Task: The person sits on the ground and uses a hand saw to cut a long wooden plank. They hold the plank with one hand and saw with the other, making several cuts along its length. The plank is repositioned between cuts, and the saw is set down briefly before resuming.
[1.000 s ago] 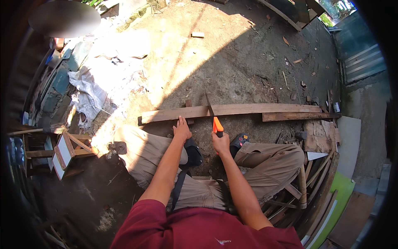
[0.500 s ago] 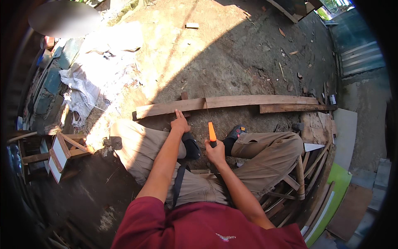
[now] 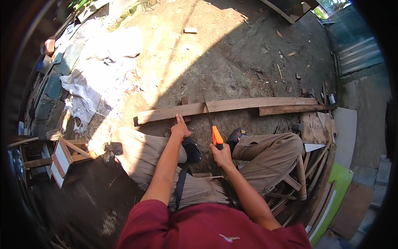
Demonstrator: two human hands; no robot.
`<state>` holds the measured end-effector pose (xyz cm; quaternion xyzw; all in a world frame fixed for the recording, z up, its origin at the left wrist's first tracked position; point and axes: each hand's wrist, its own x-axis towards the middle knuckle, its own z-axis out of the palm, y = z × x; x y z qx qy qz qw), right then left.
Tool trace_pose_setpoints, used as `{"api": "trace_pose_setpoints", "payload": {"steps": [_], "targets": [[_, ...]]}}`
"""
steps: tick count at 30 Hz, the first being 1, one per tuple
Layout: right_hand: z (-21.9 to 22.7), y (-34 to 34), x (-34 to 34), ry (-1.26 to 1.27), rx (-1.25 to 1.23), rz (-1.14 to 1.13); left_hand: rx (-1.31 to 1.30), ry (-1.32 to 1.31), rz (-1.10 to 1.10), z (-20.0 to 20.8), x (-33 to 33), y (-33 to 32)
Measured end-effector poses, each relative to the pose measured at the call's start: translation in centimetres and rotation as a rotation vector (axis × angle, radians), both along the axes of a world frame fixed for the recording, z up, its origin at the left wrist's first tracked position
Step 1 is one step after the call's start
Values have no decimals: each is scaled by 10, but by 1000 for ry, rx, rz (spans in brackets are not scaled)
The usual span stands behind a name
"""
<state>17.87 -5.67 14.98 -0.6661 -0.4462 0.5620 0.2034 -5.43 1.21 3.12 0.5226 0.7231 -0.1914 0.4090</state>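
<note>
A long wooden board (image 3: 244, 103) lies crosswise on the ground in front of my feet. My left hand (image 3: 180, 129) has its fingers stretched out, their tips at the near edge of the board's left part. In my right hand (image 3: 222, 156) is a handsaw (image 3: 216, 135) with an orange and black handle, gripped from the near side. Its thin blade crosses the board right of my left hand and pokes out slightly past the far edge. A short wood block (image 3: 184, 101) shows from under the board, which seems to rest on it.
A second, darker plank (image 3: 290, 109) runs along the board's right end. White sacking (image 3: 85, 97) lies at the left, near a small wooden frame (image 3: 62, 159). Scrap sticks and a green panel (image 3: 338, 193) fill the right side. A small wood offcut (image 3: 190, 30) lies farther off.
The saw's handle and my right hand have shifted slightly to the right, and the saw now slants more. My left hand stays at the board. The view has moved a little.
</note>
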Motion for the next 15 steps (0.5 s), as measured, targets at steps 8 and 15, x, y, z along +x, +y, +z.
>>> {"api": "trace_pose_setpoints", "payload": {"steps": [8, 15], "targets": [[-32, 33, 16, 52, -19, -128, -59, -24, -36, 12, 22, 17], [33, -61, 30, -25, 46, 35, -84, 72, 17, -11, -1, 14]]}}
